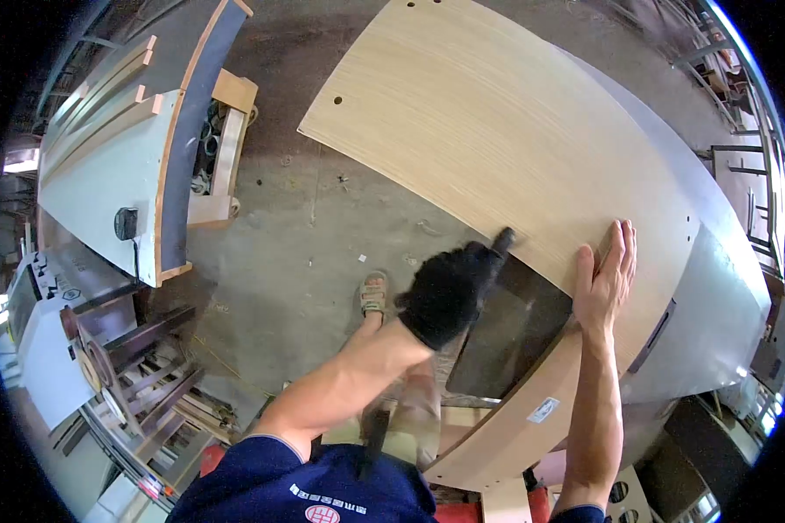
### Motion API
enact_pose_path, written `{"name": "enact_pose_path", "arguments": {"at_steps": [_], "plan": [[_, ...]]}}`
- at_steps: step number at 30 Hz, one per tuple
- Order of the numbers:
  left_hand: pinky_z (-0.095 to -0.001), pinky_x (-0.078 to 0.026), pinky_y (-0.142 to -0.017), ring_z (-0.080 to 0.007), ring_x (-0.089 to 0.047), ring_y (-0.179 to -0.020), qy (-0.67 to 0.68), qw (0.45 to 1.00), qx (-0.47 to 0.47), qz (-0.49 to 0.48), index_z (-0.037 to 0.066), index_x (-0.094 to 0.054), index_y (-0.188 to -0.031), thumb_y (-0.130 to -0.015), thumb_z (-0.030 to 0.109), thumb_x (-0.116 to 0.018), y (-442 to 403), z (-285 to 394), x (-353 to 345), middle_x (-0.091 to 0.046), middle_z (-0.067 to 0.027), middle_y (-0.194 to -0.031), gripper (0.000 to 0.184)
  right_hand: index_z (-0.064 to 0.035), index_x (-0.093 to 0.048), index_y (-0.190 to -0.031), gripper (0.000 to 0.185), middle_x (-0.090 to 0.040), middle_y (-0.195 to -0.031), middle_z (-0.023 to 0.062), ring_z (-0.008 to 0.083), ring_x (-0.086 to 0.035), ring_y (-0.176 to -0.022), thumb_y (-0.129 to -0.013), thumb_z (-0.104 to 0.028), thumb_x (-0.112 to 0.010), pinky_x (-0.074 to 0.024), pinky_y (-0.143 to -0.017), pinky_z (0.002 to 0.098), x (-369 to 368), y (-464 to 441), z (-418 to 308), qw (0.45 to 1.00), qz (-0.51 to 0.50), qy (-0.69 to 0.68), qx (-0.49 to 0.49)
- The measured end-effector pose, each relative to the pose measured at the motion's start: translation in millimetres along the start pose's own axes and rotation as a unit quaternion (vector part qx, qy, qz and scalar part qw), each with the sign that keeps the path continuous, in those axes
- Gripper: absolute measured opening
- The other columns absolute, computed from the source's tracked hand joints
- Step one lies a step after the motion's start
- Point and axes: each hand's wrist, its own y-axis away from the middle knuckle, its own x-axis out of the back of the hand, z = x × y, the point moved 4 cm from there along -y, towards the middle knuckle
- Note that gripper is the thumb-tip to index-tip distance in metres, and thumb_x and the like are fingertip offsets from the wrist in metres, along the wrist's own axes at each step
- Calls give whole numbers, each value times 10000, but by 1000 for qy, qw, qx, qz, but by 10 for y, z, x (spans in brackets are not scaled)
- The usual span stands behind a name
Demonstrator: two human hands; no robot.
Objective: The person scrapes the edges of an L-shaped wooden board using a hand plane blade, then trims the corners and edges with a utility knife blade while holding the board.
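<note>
My left hand point(449, 292) wears a black glove and is at the near edge of a large light wood-grain panel point(488, 113). Its fingers are curled in, and a short dark shape point(503, 241) pokes out toward the panel's edge. Whether that is a gloved finger or a tool I cannot make out. Bare and flat, my right hand point(609, 272) presses on the panel's top face with its fingers stretched out. The panel has small dark holes near its far left end and a pair at the right. Below my right forearm lies another wood-grain board point(519, 436) with a small white label point(543, 410).
A white-topped workbench point(118, 183) with several wood strips stands at the left, a black device point(126, 223) on it. Wood offcuts point(161, 410) are piled at lower left. A grey surface point(715, 305) extends beyond the panel at the right. Concrete floor point(270, 261) shows between.
</note>
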Motion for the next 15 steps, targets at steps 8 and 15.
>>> {"name": "enact_pose_path", "arguments": {"at_steps": [8, 15], "plan": [[-405, -558, -686, -347, -707, -846, -12, 943, 60, 328, 65, -606, -1378, -1009, 70, -533, -19, -1027, 639, -713, -193, -1038, 376, -7, -432, -1485, 632, -386, -1578, 214, 370, -310, -1497, -958, -320, -586, -231, -1226, 488, -32, 5, -11, 1000, 4, 19, -8], [-396, -570, -881, -327, -708, -1019, 40, 979, 13, 198, 52, -553, -1439, -1008, 47, -510, -10, -1062, 480, -698, -202, -1200, 434, 16, -396, -1508, 654, -361, -1592, 221, 371, -287, -1507, -968, -300, -585, -221, -1229, 486, -52, 13, 25, 1000, -5, 17, 7]]}}
